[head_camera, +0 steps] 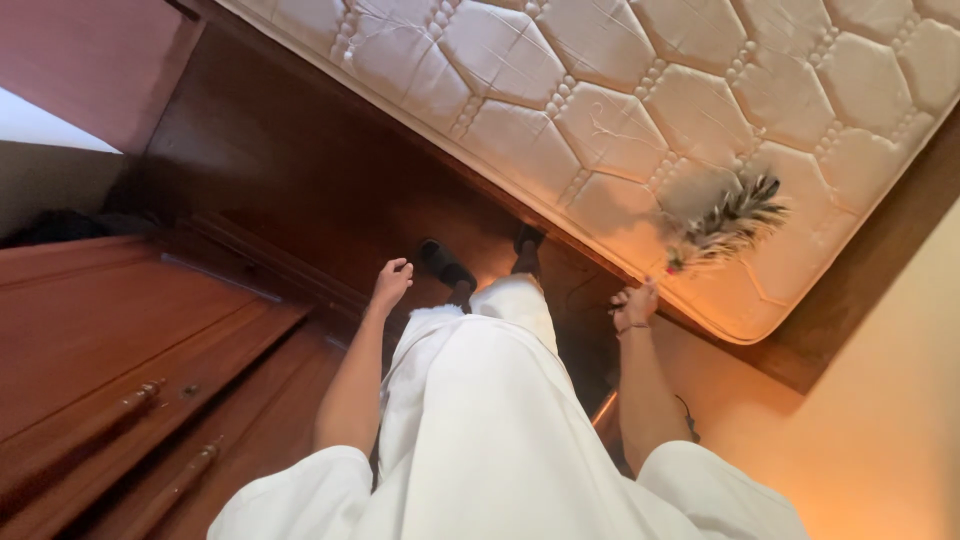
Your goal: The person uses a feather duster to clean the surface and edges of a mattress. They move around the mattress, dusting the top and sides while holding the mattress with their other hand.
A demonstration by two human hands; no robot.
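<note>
My right hand [634, 304] is closed around the handle of a feather duster [728, 224], whose brown and white feathers lie against the corner of a bare quilted mattress [620, 90]. My left hand [391, 283] hangs free at my side with its fingers loosely curled and holds nothing. Below the hands I see my white clothing and my dark slippers [446, 264] on the wooden floor [290, 170].
A wooden wardrobe [130, 380] with long handles stands close on the left. The mattress rests on a dark wooden bed frame [850, 300]. A pale wall [880, 430] fills the right side. A narrow strip of floor runs between wardrobe and bed.
</note>
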